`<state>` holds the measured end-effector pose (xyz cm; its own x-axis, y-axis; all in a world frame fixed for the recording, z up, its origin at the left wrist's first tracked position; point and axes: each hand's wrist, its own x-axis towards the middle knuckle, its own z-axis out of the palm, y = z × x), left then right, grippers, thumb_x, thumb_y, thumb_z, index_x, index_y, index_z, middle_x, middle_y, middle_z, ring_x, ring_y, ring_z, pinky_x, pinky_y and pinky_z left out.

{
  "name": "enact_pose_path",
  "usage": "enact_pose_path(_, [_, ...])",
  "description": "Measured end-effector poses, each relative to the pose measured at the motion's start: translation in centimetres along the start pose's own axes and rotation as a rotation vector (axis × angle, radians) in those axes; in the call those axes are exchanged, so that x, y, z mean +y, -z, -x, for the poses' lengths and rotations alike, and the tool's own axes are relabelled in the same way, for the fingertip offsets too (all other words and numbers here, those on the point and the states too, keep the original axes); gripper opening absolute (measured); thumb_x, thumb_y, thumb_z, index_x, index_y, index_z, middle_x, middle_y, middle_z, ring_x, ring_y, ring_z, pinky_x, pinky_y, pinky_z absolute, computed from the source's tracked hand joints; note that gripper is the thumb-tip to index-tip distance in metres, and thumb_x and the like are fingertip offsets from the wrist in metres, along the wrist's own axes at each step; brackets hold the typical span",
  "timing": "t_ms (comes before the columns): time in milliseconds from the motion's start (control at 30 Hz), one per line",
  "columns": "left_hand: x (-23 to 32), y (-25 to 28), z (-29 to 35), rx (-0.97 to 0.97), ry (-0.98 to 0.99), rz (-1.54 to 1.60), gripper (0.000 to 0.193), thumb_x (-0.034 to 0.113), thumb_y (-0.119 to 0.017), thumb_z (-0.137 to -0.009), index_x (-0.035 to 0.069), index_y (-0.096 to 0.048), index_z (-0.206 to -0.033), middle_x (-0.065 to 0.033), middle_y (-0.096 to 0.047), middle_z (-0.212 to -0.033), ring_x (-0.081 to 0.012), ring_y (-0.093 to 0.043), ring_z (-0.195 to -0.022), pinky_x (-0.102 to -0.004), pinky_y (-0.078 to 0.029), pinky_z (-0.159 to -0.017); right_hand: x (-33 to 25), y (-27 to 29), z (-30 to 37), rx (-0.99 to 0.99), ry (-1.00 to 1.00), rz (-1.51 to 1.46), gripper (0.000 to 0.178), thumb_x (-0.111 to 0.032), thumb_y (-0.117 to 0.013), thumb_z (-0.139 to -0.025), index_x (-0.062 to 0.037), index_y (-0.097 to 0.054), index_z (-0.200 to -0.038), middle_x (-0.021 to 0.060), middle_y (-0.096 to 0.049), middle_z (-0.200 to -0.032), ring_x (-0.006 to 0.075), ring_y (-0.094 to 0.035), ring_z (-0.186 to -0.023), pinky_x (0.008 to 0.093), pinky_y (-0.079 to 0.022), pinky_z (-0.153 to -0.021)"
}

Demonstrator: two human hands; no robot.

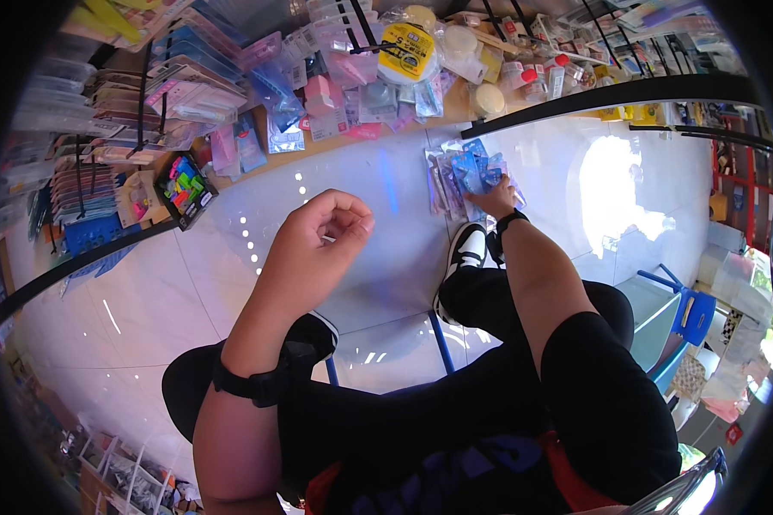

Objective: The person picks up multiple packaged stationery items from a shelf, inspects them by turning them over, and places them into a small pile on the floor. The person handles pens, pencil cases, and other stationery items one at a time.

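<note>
On the tiled floor (386, 275), beside my right shoe, lies a small pile of flat plastic packets, some blue (470, 172) and some pale purple (441, 186). My right hand (495, 202) reaches down to this pile, its thumb and fingers around the near edge of a blue packet; part of the grip is hidden. Higher up and to the left, my left hand (325, 233) hangs over the floor with fingers curled toward the thumb. Nothing shows inside it. Both wrists wear dark bands.
A low shelf holds hanging packets (196, 94), a yellow-labelled round pack (407, 51) and red-capped bottles (528, 75). A black box of bright small pieces (185, 187) sits at its left end. A black rail (610, 99) crosses near the pile. At right stands a blue chair (694, 316).
</note>
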<state>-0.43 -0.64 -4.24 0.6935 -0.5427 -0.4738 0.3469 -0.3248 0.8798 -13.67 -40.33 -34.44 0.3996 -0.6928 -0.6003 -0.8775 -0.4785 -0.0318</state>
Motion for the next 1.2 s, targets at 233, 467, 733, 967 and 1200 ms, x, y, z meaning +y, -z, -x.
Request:
enact_pose_path(233, [-0.5,0.1,-0.1,-0.015,0.046,0.02,0.013,0.013,-0.071,-0.102,0.004,-0.068,-0.11,0.0001,-0.067,-0.094,-0.0097,-0.06,-0.085,-0.0269,-0.05,-0.079,-0.2,0.8,1.0,0.048,0.099,-0.032,0.12,-0.054,-0.096,-0.067,-0.0023,-0.032,-0.155,0.0274,-0.045,-0.156,0.043,-0.047,-0.145,0.0479,-0.043,-0.119])
enact_pose_path(467, [-0.2,0.7,0.5,-0.057,0.07,-0.012,0.013,0.01,-0.066,-0.104,0.003,-0.065,-0.115,-0.0021,-0.066,-0.098,-0.0124,-0.065,-0.095,-0.0277,-0.053,-0.086,1.6,1.5,-1.1,-0.031,0.268,-0.139,0.099,-0.05,-0.095,-0.071,0.004,-0.047,-0.138,0.028,-0.062,-0.136,0.0429,-0.06,-0.132,0.0452,-0.05,-0.109])
enact_pose_path(733, [-0.7,0.9,0.8,-0.05,0.079,-0.023,0.018,0.018,-0.069,-0.103,0.004,-0.068,-0.114,0.0001,-0.064,-0.093,-0.0094,-0.057,-0.083,-0.0272,-0.05,-0.078,2.6,-0.5,-4.9,-0.254,0.118,-0.44,0.062,-0.033,-0.081,-0.085,-0.0012,-0.061,-0.134,0.0177,-0.071,-0.12,0.0344,-0.07,-0.11,0.044,-0.056,-0.096])
enact_pose_path(967, [-0.6,0.7,0.7,-0.076,0.099,-0.041,0.019,0.019,-0.068,-0.104,0.005,-0.068,-0.115,-0.0007,-0.064,-0.095,-0.0102,-0.057,-0.083,-0.0279,-0.05,-0.079,1.8,0.5,-5.1,0.263,0.198,-0.456,0.032,-0.019,-0.062,-0.09,-0.0005,-0.073,-0.114,0.0128,-0.075,-0.09,0.0288,-0.073,-0.082,0.0417,-0.058,-0.075])
enact_pose_path(1200, [-1.1,0.4,0.3,-0.091,0.078,-0.058,0.019,0.019,-0.069,-0.102,0.005,-0.069,-0.115,-0.0024,-0.066,-0.095,-0.0113,-0.058,-0.081,-0.0292,-0.052,-0.079,-2.6,-0.7,-3.8,0.05,0.358,-0.435,0.052,-0.026,-0.076,-0.086,0.0041,-0.061,-0.125,0.0186,-0.073,-0.107,0.0323,-0.073,-0.096,0.0431,-0.058,-0.085])
